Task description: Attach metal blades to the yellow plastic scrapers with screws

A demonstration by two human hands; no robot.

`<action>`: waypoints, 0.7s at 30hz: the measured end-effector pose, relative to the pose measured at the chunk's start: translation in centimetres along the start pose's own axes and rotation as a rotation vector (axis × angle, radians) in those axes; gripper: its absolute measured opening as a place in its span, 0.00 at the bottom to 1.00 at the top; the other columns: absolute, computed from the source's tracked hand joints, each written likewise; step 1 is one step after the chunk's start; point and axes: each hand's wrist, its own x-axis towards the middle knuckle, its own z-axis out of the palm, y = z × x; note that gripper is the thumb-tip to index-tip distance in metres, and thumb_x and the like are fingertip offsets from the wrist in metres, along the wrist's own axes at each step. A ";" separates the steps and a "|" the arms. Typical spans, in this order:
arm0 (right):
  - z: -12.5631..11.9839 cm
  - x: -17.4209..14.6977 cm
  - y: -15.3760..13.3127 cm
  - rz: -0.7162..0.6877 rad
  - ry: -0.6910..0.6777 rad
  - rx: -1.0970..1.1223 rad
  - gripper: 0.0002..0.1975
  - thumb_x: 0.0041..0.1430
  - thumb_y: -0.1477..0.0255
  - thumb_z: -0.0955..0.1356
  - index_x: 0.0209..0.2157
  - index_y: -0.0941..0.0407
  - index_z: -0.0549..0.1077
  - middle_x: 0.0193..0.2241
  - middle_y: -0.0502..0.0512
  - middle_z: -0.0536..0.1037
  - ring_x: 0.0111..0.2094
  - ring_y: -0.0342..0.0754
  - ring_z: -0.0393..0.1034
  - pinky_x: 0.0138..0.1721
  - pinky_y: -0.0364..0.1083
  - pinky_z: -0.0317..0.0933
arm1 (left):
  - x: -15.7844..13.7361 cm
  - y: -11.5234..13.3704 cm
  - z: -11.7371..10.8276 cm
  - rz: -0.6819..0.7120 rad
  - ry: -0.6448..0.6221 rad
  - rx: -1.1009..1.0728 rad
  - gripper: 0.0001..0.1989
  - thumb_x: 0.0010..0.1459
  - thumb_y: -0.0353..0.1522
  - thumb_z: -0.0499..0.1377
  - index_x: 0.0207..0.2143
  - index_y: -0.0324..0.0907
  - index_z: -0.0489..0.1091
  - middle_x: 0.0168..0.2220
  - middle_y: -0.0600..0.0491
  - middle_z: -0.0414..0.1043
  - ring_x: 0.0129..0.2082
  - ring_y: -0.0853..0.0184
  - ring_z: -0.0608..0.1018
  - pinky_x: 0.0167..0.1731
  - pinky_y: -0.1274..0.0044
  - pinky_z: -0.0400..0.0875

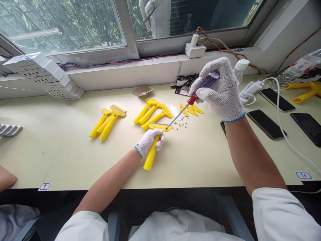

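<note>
My left hand [149, 141], in a white knit glove, grips a yellow plastic scraper [151, 154] by its handle, pressed on the pale table [75, 157]. In my gloved right hand [220, 88] is a screwdriver [198, 93] with a purple and red handle; its metal tip rests on the scraper's head near the blade. Several small screws [181, 125] lie just right of the scraper head. Loose yellow cover plates [190, 109] and a blade [175, 111] lie beyond them.
Two piles of yellow scrapers lie on the table, one [108, 121] at left and one [151, 113] at centre. Three black phones [266, 124] and a white cable [281, 124] lie at right. A power strip [47, 77] sits on the sill. Another person's arm [6, 178] shows at far left.
</note>
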 end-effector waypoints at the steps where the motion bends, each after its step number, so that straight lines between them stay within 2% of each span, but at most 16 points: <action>1: 0.0 0.0 0.1 0.010 0.011 0.007 0.20 0.51 0.76 0.76 0.43 0.47 0.70 0.31 0.46 0.79 0.30 0.50 0.78 0.27 0.47 0.71 | 0.0 0.0 0.0 -0.002 0.000 0.001 0.20 0.64 0.45 0.65 0.25 0.43 0.70 0.16 0.55 0.62 0.15 0.71 0.64 0.18 0.77 0.62; 5: 0.1 0.0 0.3 0.009 0.024 0.033 0.21 0.50 0.76 0.79 0.42 0.47 0.70 0.30 0.46 0.78 0.32 0.51 0.79 0.29 0.48 0.73 | 0.1 -0.1 -0.1 0.002 0.004 0.005 0.19 0.64 0.44 0.65 0.24 0.42 0.71 0.16 0.54 0.62 0.15 0.71 0.64 0.18 0.77 0.63; 11: -0.1 -0.2 0.5 0.130 0.063 0.042 0.27 0.50 0.78 0.81 0.45 0.47 0.68 0.32 0.48 0.80 0.37 0.53 0.80 0.31 0.48 0.74 | 0.2 -0.2 -0.1 0.007 0.011 0.013 0.20 0.64 0.45 0.65 0.24 0.42 0.72 0.16 0.54 0.62 0.15 0.71 0.65 0.18 0.77 0.63; 16: -0.2 -0.1 0.5 0.035 0.035 0.008 0.21 0.53 0.76 0.79 0.43 0.48 0.69 0.31 0.46 0.79 0.32 0.50 0.79 0.33 0.49 0.76 | 0.2 -0.3 -0.1 0.021 0.017 0.004 0.19 0.64 0.43 0.65 0.24 0.42 0.73 0.17 0.54 0.63 0.15 0.71 0.65 0.18 0.77 0.64; 21: -0.2 0.0 0.6 -0.042 -0.003 0.029 0.20 0.52 0.77 0.76 0.44 0.48 0.70 0.32 0.45 0.79 0.32 0.50 0.79 0.33 0.48 0.75 | 0.2 -0.3 -0.1 0.001 0.024 0.010 0.20 0.65 0.43 0.64 0.24 0.42 0.72 0.16 0.54 0.62 0.15 0.70 0.65 0.18 0.77 0.64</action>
